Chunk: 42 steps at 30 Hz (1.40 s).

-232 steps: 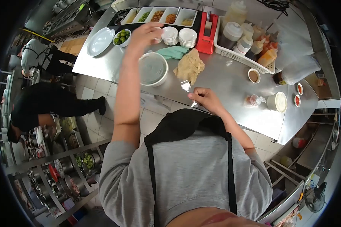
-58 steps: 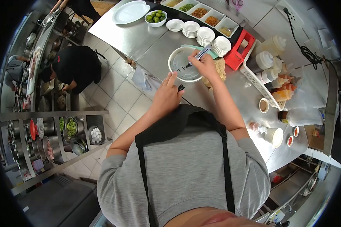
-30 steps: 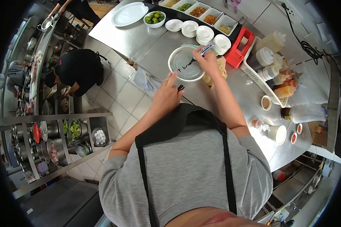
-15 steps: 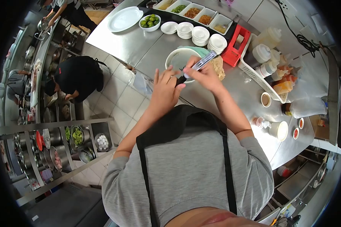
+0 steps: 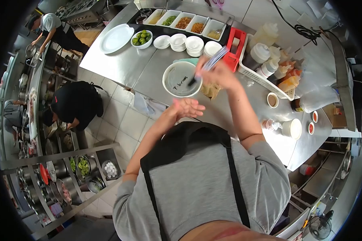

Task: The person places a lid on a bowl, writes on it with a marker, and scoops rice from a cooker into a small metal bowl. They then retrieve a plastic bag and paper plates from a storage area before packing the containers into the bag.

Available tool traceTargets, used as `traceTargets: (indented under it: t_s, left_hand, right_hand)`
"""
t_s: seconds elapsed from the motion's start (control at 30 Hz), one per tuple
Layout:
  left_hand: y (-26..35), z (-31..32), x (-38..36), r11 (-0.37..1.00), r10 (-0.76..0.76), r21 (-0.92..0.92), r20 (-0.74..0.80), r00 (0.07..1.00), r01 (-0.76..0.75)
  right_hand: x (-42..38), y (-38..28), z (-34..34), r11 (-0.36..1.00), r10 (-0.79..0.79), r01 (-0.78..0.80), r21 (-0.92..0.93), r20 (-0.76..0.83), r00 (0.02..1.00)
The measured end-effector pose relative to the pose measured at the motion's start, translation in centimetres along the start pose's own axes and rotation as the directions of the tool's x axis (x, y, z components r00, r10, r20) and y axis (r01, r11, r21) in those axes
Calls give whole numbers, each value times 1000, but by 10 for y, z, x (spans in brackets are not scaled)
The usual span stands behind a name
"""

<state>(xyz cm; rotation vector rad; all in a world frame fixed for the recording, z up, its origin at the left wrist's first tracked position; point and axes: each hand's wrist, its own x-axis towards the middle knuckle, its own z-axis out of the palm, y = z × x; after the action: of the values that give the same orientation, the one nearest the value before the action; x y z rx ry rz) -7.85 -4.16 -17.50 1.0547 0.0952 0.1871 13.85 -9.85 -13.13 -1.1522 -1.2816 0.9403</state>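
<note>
My right hand [image 5: 219,74] is closed around a marker pen [image 5: 213,59], its clear, label-striped barrel blurred by motion. The pen's black end [image 5: 192,82] hangs over a round white tub [image 5: 165,83] with a translucent lid. Black handwriting [image 5: 180,83] shows on that lid. Just below the tub, my left hand [image 5: 188,107] is open with its fingers stretched out and nothing in it. A crumpled brown cloth or paper [image 5: 211,90] lies beside the tub, under my right forearm, and something pale green [image 5: 189,61] shows behind the tub.
Small white dishes [image 5: 194,43] are stacked behind the tub, beside a bowl of green limes [image 5: 142,39] and an oval plate [image 5: 116,39]. A red tape dispenser [image 5: 234,54] and a basket of sauce bottles [image 5: 265,85] stand right. A co-worker in black [image 5: 77,104] bends at the left counter.
My left hand has let go of the marker's black end and moved down, opening. My right hand keeps the marker, now swung above the lid. The writing has come into view.
</note>
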Motion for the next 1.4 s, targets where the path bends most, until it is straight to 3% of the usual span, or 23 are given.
traceTargets:
  t_s: [0.07, 0.13, 0.17, 0.23, 0.27, 0.33, 0.43, 0.5, 0.53, 0.57, 0.6, 0.67, 0.7, 0.73, 0.8, 0.87, 0.93, 1.07, 1.13, 1.23, 1.27, 1.33, 1.4]
  left_hand:
    - [7, -4, -4, 997, 1, 74, -70, 998, 4]
    - [10, -14, -15, 965, 23, 261, -133, 991, 13]
    - [9, -19, -20, 965, 15, 261, -135, 991, 21]
    - [4, -34, -24, 954, -12, 285, -270, 963, 92]
    - [0, -40, -25, 953, -16, 286, -269, 963, 96]
    - [-8, -53, -26, 945, 52, 312, -452, 890, 103]
    - [-20, -68, -18, 965, 122, 257, -619, 776, 53]
    - [-31, -78, -11, 983, 87, 176, -668, 739, 44]
    - [-36, -85, -6, 995, 50, 94, -716, 696, 25]
    - [-42, -93, -1, 995, 45, 96, -705, 708, 32]
    - [-48, -101, 5, 998, 36, 55, -683, 729, 2]
    - [-57, -116, 16, 1000, 10, 10, -628, 778, -4]
    - [-59, -125, 19, 980, 57, 191, -566, 822, 63]
    - [-61, -131, 26, 923, 96, 372, -475, 875, 101]
    - [-70, -137, 32, 944, 261, 307, -457, 850, -124]
    - [-37, -100, 28, 992, 92, -31, -504, 859, -124]
    - [-22, -84, 30, 988, 100, -65, -439, 893, -143]
    - [-6, -59, 43, 995, -4, -100, -289, 957, -26]
    - [-5, -41, 50, 1000, -5, -12, -199, 980, 3]
    - [-13, -16, 60, 997, -82, 6, -62, 995, 83]
    - [-16, -7, 64, 996, -85, 2, -45, 995, 85]
    - [-25, 12, 68, 980, -87, 196, 210, 974, 45]
    - [-27, 38, 68, 986, -144, 127, 311, 939, 109]
  right_hand:
    - [24, 5, -50, 972, -133, 18, -236, -480, 867]
    - [46, 16, -102, 916, -267, -58, -396, -712, 650]
    - [55, 39, -145, 808, -291, -250, -534, -730, 618]
    - [67, 72, -192, 692, -188, -499, -522, -797, 574]
    - [70, 85, -203, 693, -185, -501, -518, -800, 571]
    - [72, 95, -208, 368, -174, -706, -605, -791, 587]
    - [63, 93, -190, 450, -303, -693, -563, -827, 474]
    - [45, 68, -138, 544, -409, -538, -644, -763, 501]
    - [34, 44, -96, 688, -193, -491, -534, -788, 585]
    - [24, 53, -70, 690, -159, -417, -592, -686, 710]
    - [18, 86, -62, 678, 139, -543, -495, -639, 756]
    - [10, 66, 9, 785, 113, -425, -452, -569, 814]
    - [8, 93, 17, 726, 210, -471, -501, -491, 845]
    - [7, 113, 32, 723, 123, -463, -513, -565, 816]
    - [1, 118, 55, 719, -40, -407, -563, -619, 785]
    - [-20, 107, 66, 713, -114, -402, -574, -661, 741]
    - [-34, 80, 68, 820, -135, -258, -510, -612, 779]
    - [-62, 53, 74, 862, -197, -247, -443, -741, 642]
    - [-79, 44, 76, 956, -153, -143, -256, -852, 501]
    - [-117, 25, 78, 995, 98, -57, 80, -834, 543]
    - [-131, 16, 77, 996, 91, -60, 70, -842, 531]
    - [-165, -8, 74, 982, 100, 101, 159, -894, 436]
    - [-212, -31, 63, 915, 269, 200, 350, -900, 343]
